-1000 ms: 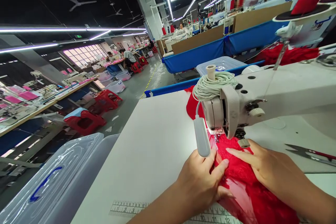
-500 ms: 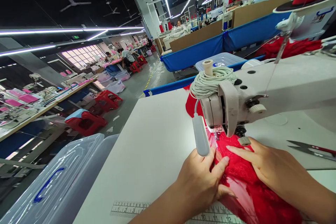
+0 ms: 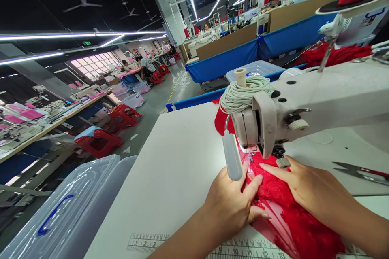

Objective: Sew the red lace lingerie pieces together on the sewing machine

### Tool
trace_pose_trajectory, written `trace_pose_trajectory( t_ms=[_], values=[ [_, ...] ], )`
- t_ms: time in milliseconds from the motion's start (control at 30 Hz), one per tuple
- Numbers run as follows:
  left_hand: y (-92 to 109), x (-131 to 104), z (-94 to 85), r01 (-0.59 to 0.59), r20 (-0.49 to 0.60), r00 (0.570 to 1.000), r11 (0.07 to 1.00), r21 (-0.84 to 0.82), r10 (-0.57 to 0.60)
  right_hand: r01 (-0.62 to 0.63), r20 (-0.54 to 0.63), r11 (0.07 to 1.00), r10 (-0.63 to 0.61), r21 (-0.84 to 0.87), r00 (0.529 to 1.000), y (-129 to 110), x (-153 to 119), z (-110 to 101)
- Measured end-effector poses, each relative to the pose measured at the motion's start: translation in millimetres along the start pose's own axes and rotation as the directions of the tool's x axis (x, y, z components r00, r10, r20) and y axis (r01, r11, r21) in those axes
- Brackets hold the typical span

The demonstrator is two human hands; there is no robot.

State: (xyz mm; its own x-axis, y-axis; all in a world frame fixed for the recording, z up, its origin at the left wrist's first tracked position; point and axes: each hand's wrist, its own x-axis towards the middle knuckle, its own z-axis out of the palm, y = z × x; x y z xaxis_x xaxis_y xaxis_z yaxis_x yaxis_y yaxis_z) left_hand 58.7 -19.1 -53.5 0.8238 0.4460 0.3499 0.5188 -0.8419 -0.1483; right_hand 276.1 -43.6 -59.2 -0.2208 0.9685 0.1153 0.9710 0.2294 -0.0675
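Prob. seam-guiding; L hand (image 3: 226,202) on cloth (image 3: 275,188), can't tell if pinching; R hand (image 3: 314,190) laid open on it, apart; next prob. needs even feed under foot (image 3: 251,158).

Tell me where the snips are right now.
In the head view, the snips lie near the right edge, to the right of the right hand and below the sewing machine arm.

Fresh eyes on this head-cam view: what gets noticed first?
Probably the bright red fabric under the white sewing machine, with the left hand and right hand on it. Next, the pale green cord coiled atop the machine's left end, then the dark-bladed snips lying at the picture's right edge.
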Motion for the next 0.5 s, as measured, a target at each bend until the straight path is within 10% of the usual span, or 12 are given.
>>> trace_pose_trajectory(
  t_ms=[500],
  values=[
    [-7.0,-1.2,7.5,-0.008,-0.048,0.999,0.999,0.037,0.010,-0.029,-0.072,0.998,0.032,0.048,0.997,4.7,0.1,12.7]
  ],
)
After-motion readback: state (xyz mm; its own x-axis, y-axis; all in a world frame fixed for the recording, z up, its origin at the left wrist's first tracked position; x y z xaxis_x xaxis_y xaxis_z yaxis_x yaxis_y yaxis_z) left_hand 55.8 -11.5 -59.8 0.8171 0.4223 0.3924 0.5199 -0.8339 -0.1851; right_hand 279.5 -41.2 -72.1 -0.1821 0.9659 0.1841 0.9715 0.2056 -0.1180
